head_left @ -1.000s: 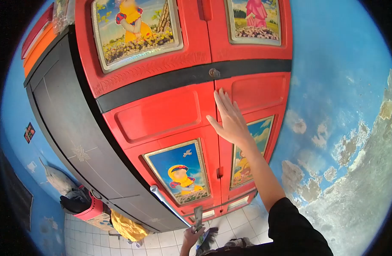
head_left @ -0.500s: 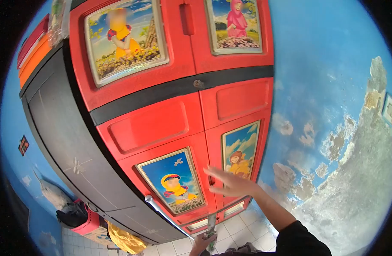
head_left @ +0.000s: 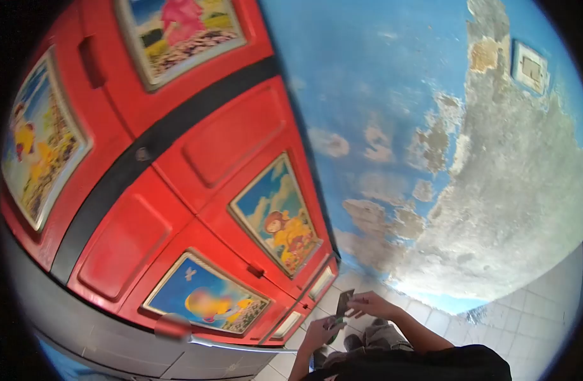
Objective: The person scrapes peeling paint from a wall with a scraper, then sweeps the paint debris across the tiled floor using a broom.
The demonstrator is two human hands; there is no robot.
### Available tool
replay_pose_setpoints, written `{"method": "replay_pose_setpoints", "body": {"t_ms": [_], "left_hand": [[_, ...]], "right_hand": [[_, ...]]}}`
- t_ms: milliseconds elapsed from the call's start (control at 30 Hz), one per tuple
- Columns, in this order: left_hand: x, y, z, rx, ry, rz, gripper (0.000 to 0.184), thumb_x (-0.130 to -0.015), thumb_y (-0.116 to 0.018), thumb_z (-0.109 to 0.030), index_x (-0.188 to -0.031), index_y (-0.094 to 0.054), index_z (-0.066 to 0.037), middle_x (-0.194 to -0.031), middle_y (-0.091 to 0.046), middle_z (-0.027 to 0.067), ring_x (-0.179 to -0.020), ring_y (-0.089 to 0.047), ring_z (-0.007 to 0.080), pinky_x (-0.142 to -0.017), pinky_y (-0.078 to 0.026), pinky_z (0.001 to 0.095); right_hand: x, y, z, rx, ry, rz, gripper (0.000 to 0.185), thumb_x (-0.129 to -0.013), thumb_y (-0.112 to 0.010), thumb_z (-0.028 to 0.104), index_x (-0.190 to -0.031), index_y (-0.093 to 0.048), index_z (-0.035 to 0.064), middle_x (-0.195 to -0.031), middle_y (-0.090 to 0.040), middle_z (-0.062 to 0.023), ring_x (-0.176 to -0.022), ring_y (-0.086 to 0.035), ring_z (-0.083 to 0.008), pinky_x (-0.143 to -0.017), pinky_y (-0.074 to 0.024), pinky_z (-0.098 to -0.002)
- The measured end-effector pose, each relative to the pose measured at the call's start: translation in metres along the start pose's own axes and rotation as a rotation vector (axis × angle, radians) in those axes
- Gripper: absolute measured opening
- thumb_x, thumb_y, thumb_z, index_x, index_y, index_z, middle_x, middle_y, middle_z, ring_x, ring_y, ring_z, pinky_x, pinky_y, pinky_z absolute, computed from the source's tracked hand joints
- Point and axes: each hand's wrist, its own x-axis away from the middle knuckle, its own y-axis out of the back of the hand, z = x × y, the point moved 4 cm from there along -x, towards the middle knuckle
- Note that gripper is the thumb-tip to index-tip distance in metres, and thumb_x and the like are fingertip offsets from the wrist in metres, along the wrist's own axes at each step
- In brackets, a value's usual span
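Observation:
Low in the view, my left hand (head_left: 322, 333) is closed round the lower part of a flat, dark putty-knife-like tool (head_left: 344, 303) that points upward. My right hand (head_left: 370, 305) is beside the tool's blade, with its fingers bent toward it; whether they touch or pinch it is too small to tell. Both hands are low in front of my body, near the foot of the red cabinet (head_left: 218, 152), whose doors are shut and carry framed cartoon pictures.
A blue wall (head_left: 367, 70) with peeling paint and a grey patch (head_left: 513, 178) rises at the right, with a white switch (head_left: 530, 68) high on it. A dark grey cabinet (head_left: 126, 349) stands at lower left. White floor tiles (head_left: 513, 324) show below.
The view has swung right, toward the wall. My right hand has come down from the cabinet doors to my left hand and the tool. The tool stays in my left hand.

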Motion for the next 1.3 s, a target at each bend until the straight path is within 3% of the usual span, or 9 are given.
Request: {"method": "replay_pose_setpoints", "body": {"t_ms": [67,300,500,600,833,967,1100,1233,1300], "left_hand": [[-0.025,0.000,-0.033,0.095,0.090,0.012,0.040,-0.070,-0.069,-0.038,-0.087,-0.061,-0.002,-0.052,-0.044,0.0078,-0.047,-0.037,0.0121,-0.046,-0.033,0.0293],[-0.092,-0.046,-0.061,0.517,0.010,0.061,0.028,-0.077,-0.065,-0.028,-0.086,-0.061,-0.002,-0.063,-0.060,0.0030,-0.049,-0.046,0.0065,-0.045,-0.036,0.0239],[-0.128,-0.062,-0.088,0.767,0.307,0.083,0.030,-0.083,-0.058,-0.025,-0.100,-0.059,-0.001,-0.076,-0.063,0.0052,-0.046,-0.045,0.0036,-0.039,-0.031,0.0177],[-0.148,-0.077,-0.096,0.805,0.393,0.123,0.031,-0.084,-0.056,-0.027,-0.103,-0.059,-0.003,-0.075,-0.061,0.0040,-0.046,-0.044,0.0046,-0.040,-0.033,0.0182],[-0.186,-0.121,-0.079,0.575,0.393,0.291,0.040,-0.083,-0.057,-0.031,-0.111,-0.045,-0.005,-0.072,-0.052,0.0007,-0.046,-0.045,0.0060,-0.038,-0.036,0.0202],[-0.218,-0.107,-0.072,0.600,0.504,0.220,0.028,-0.085,-0.050,-0.025,-0.100,-0.037,-0.006,-0.066,-0.048,0.0032,-0.042,-0.043,0.0099,-0.034,-0.035,0.0218],[-0.248,-0.111,-0.026,0.943,0.783,0.488,0.021,-0.082,-0.046,-0.021,-0.095,-0.050,-0.004,-0.064,-0.048,0.0047,-0.055,-0.050,0.0160,-0.053,-0.042,0.0313],[-0.263,-0.096,-0.056,0.678,0.563,0.637,0.021,-0.083,-0.047,-0.020,-0.097,-0.052,-0.005,-0.073,-0.052,0.0022,-0.066,-0.052,0.0152,-0.064,-0.043,0.0293],[-0.271,-0.091,-0.053,0.623,0.474,0.714,0.021,-0.084,-0.047,-0.020,-0.097,-0.052,-0.005,-0.077,-0.053,0.0014,-0.067,-0.053,0.0151,-0.065,-0.043,0.0295]], "right_hand": [[0.013,0.016,0.000,-0.100,0.077,-0.192,0.024,-0.089,-0.050,0.024,-0.098,-0.055,0.0014,-0.093,-0.060,-0.0070,-0.085,-0.060,-0.0174,-0.071,-0.0506,-0.0279],[0.036,0.075,0.002,-0.104,0.112,-0.401,0.030,-0.089,-0.050,0.028,-0.111,-0.050,0.0073,-0.097,-0.061,-0.0061,-0.083,-0.058,-0.0135,-0.070,-0.0487,-0.0275],[0.041,0.105,-0.024,0.106,-0.069,-0.207,0.050,-0.084,-0.056,0.037,-0.121,-0.041,0.0070,-0.103,-0.057,-0.0125,-0.090,-0.056,-0.0166,-0.072,-0.0466,-0.0282],[0.041,0.108,-0.030,0.075,-0.052,-0.094,0.049,-0.084,-0.056,0.035,-0.121,-0.042,0.0060,-0.099,-0.059,-0.0099,-0.085,-0.058,-0.0149,-0.070,-0.0460,-0.0273],[0.040,0.136,-0.086,-0.275,0.144,-0.506,0.035,-0.081,-0.060,0.014,-0.111,-0.046,0.0021,-0.090,-0.061,-0.0082,-0.078,-0.062,-0.0158,-0.062,-0.0486,-0.0249],[0.058,0.155,-0.133,-0.381,-0.031,-0.725,0.024,-0.077,-0.064,0.018,-0.092,-0.052,0.0038,-0.081,-0.060,-0.0079,-0.075,-0.060,-0.0149,-0.061,-0.0488,-0.0272],[0.067,0.163,-0.242,0.346,-0.486,-0.955,0.047,-0.065,-0.066,0.041,-0.098,-0.054,0.0098,-0.091,-0.061,-0.0149,-0.083,-0.058,-0.0321,-0.070,-0.0456,-0.0399],[0.094,0.126,-0.276,0.035,-0.936,-1.008,0.053,-0.068,-0.063,0.041,-0.102,-0.054,0.0014,-0.104,-0.057,-0.0205,-0.101,-0.054,-0.0316,-0.083,-0.0437,-0.0420],[0.094,0.095,-0.327,-0.305,-0.943,-1.048,0.051,-0.069,-0.062,0.038,-0.097,-0.056,-0.0029,-0.090,-0.062,-0.0213,-0.081,-0.062,-0.0293,-0.070,-0.0500,-0.0377]]}}
